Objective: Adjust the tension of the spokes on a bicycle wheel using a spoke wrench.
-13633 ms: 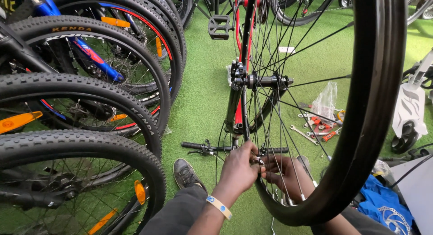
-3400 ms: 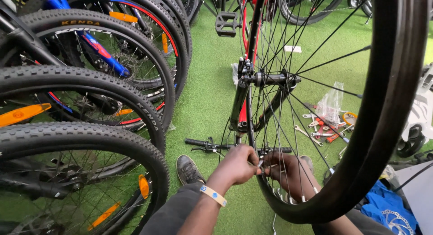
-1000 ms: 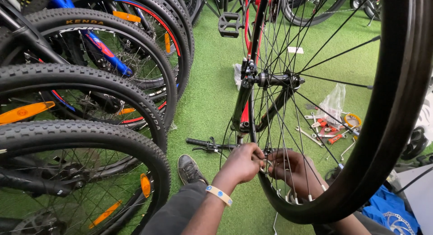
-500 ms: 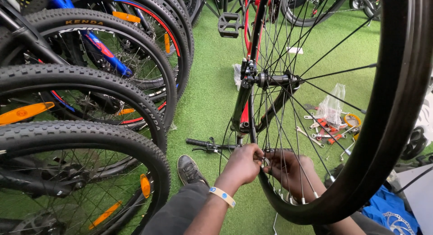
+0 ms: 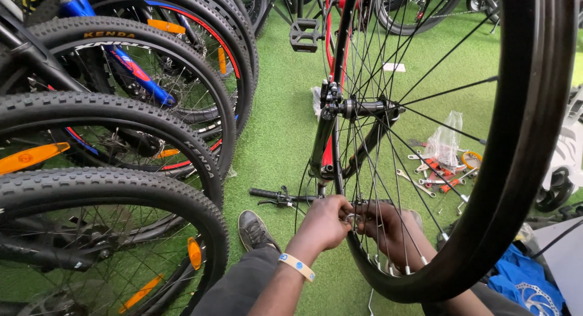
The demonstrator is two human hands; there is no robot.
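A large black bicycle wheel (image 5: 522,140) with thin spokes stands right in front of me on an upturned bike, its hub (image 5: 364,108) held in a black and red fork. My left hand (image 5: 325,222), with a pale wristband, is closed on a small metal part at a spoke near the lower rim. My right hand (image 5: 388,231) reaches in from behind the spokes and pinches the same spot. The two hands touch. The bike's handlebar (image 5: 276,196) lies on the grass just beyond them.
A row of parked bikes' knobbly tyres (image 5: 115,122) fills the left side. Spanners and red-handled tools (image 5: 434,173) with a plastic bag lie on the green turf to the right. My black shoe (image 5: 254,230) rests below the handlebar. A blue cloth (image 5: 516,285) lies bottom right.
Both hands stay at the same spoke near the lower rim, with only slight finger shifts. The view has drifted a little.
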